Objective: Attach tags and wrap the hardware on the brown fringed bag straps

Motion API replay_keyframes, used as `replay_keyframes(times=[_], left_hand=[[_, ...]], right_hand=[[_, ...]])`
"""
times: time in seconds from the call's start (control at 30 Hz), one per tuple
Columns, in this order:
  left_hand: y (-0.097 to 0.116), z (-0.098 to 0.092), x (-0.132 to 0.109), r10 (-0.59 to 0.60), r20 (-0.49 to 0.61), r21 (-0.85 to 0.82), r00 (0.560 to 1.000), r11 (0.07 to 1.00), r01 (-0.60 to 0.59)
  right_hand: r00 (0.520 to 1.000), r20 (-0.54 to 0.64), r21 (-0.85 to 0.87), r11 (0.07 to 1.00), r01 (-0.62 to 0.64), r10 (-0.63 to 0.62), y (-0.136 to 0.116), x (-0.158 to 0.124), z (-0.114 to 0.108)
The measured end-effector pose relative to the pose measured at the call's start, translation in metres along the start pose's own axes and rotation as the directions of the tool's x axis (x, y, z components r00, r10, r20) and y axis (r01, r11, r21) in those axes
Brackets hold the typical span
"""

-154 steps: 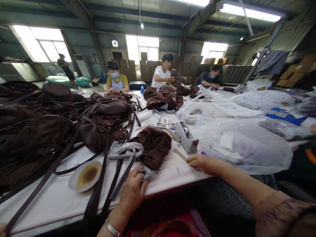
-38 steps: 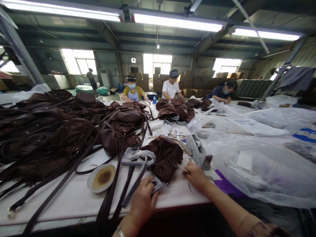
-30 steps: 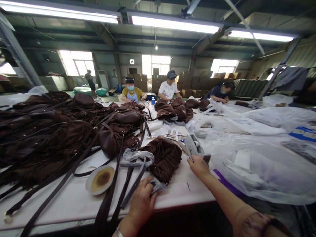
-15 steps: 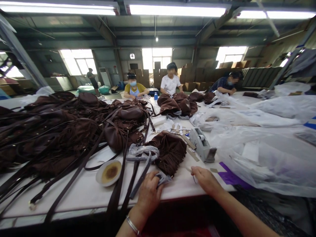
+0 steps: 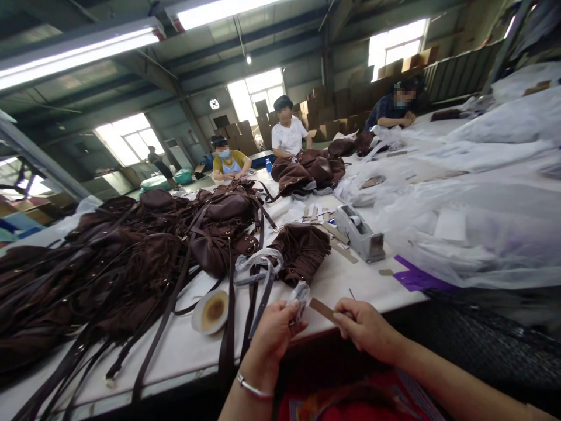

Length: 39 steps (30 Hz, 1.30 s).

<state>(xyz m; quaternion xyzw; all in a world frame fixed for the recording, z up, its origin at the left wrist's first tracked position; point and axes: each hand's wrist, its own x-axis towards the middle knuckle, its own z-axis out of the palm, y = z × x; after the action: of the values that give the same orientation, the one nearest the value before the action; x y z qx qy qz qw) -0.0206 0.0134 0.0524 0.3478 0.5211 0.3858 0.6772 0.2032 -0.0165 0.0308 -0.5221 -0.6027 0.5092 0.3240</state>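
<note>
My left hand [image 5: 275, 327], with a bracelet at the wrist, is closed on the crumpled clear plastic wrap [image 5: 301, 291] at a bag strap's end. A dark strap [image 5: 263, 304] runs beside that hand. My right hand [image 5: 368, 328] pinches a narrow brown cardboard strip [image 5: 321, 307], which points toward the wrap with a small gap between. A thin dark piece [image 5: 352, 294] sticks up from the same fingers; its kind is unclear. Just beyond my hands lies a brown fringed bag [image 5: 302, 251], with a plastic-wrapped loop [image 5: 258, 263] on its left.
Brown bags [image 5: 131, 257] with long straps are heaped at left. A shallow bowl [image 5: 209, 312] with brownish contents stands near the table edge. A grey tape dispenser [image 5: 359, 233], cardboard pieces [image 5: 313, 213] and plastic bags [image 5: 495, 228] lie rightward. Several people work beyond, one in white [image 5: 289, 137].
My left hand has lifted the plastic-wrapped end. My right hand has come closer to it, and the cardboard strip now shows clearly. The view has tilted.
</note>
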Motion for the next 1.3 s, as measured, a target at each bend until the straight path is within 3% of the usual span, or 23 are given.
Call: replay_keyframes(times=[0.07,0.2,0.4,0.5,0.67,0.77,0.87,0.93,1.0,1.13,1.3], left_hand=[[0.0,0.001,0.001,-0.063,0.003,-0.12,0.998,0.991,0.063],[-0.005,0.004,0.003,-0.068,0.007,-0.18,0.998,0.981,0.068],[-0.007,0.01,0.0,-0.055,0.002,-0.172,0.999,0.984,0.054],[-0.006,0.012,-0.002,-0.052,-0.004,-0.166,0.999,0.985,0.051],[-0.012,0.019,-0.003,-0.001,-0.01,-0.099,1.0,0.995,0.0],[-0.019,0.024,-0.003,0.072,-0.045,0.053,0.996,0.996,-0.07],[-0.022,0.028,-0.005,0.168,-0.132,0.25,0.977,0.959,-0.132],[-0.022,0.029,-0.007,0.268,-0.176,0.393,0.947,0.901,-0.182],[-0.022,0.029,-0.009,0.411,-0.184,0.53,0.893,0.806,-0.262],[-0.027,0.027,-0.009,0.6,-0.138,0.628,0.788,0.668,-0.399],[-0.029,0.023,-0.016,0.641,-0.083,0.567,0.763,0.66,-0.493]], right_hand=[[1.0,-0.03,-0.009,1.0,0.003,-0.003,0.0,-0.002,0.003],[0.998,-0.057,-0.054,0.999,0.008,-0.011,0.005,-0.001,0.007],[0.965,-0.143,-0.448,0.883,0.136,-0.221,0.006,0.004,0.016],[0.966,-0.139,-0.462,0.877,0.133,-0.219,0.003,0.007,0.021],[0.981,-0.068,-0.058,0.983,0.177,-0.18,0.001,0.019,0.029],[0.999,0.044,0.247,0.969,-0.01,-0.001,0.003,0.026,0.038],[0.97,0.157,0.567,0.787,-0.243,0.187,0.001,0.026,0.046],[0.947,0.217,0.731,0.603,-0.319,0.237,-0.003,0.025,0.051],[0.934,0.228,0.809,0.48,-0.339,0.275,-0.008,0.024,0.056],[0.932,0.14,0.84,0.459,-0.29,0.333,-0.009,0.031,0.068],[0.901,0.096,0.883,0.382,-0.274,0.423,-0.003,0.039,0.078]])
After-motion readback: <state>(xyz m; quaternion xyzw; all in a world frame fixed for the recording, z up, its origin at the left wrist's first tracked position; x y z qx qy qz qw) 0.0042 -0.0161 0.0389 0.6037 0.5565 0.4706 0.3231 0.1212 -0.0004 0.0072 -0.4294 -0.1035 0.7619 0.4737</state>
